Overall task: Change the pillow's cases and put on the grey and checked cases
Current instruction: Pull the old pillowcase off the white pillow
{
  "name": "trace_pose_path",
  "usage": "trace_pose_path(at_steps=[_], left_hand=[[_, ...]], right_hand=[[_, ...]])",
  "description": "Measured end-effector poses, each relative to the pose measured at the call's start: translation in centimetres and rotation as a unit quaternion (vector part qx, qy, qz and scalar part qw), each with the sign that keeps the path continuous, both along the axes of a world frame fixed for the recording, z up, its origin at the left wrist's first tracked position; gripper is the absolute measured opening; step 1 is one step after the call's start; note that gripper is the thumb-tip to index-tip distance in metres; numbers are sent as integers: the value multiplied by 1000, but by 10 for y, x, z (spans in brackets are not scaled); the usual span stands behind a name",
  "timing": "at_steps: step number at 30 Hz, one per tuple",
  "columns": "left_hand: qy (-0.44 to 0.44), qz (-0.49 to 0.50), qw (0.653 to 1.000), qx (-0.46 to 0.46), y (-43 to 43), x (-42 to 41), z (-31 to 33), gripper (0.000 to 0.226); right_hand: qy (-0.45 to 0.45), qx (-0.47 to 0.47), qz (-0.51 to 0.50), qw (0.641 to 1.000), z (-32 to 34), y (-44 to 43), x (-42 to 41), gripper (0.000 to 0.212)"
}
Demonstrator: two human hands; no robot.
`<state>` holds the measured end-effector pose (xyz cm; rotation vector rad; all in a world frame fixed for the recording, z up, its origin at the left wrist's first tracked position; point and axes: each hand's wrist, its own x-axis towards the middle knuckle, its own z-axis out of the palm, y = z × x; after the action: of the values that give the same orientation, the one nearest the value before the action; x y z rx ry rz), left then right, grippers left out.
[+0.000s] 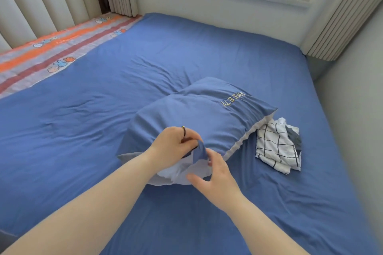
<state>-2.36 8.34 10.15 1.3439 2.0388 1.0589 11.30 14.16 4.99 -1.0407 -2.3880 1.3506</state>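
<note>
A pillow in a blue case (199,114) with yellow letters lies in the middle of the bed, and a second blue pillow seems to lie under it. At its near open end my left hand (176,143) pinches the blue flap of the case. My right hand (213,176) holds the same flap from below, where pale lining (176,174) shows. To the right of the pillows, the folded white checked case (275,147) rests on the sheet, with a grey cloth (295,139) tucked in it.
The blue sheet (103,130) covers the bed. A striped orange and grey cloth (51,51) runs along the far left edge by the curtains. A window wall stands behind the bed and a grey wall at the right.
</note>
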Motion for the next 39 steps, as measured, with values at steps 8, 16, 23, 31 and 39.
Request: trace_pose_path(at_steps=[8, 16, 23, 31, 39], left_hand=[[20, -48, 989, 139, 23, 24, 73, 25], [41, 15, 937, 346, 21, 44, 129, 29], [241, 54, 925, 289, 11, 51, 113, 27], [294, 81, 951, 51, 36, 52, 74, 19], [170, 166, 939, 248, 36, 57, 84, 35]], right_hand=[[147, 87, -142, 975, 75, 42, 6, 36], [368, -120, -146, 910, 152, 44, 3, 33], [305, -238, -214, 897, 150, 72, 7, 36], [262, -280, -174, 907, 142, 87, 2, 32], [167, -163, -167, 958, 109, 108, -3, 34]])
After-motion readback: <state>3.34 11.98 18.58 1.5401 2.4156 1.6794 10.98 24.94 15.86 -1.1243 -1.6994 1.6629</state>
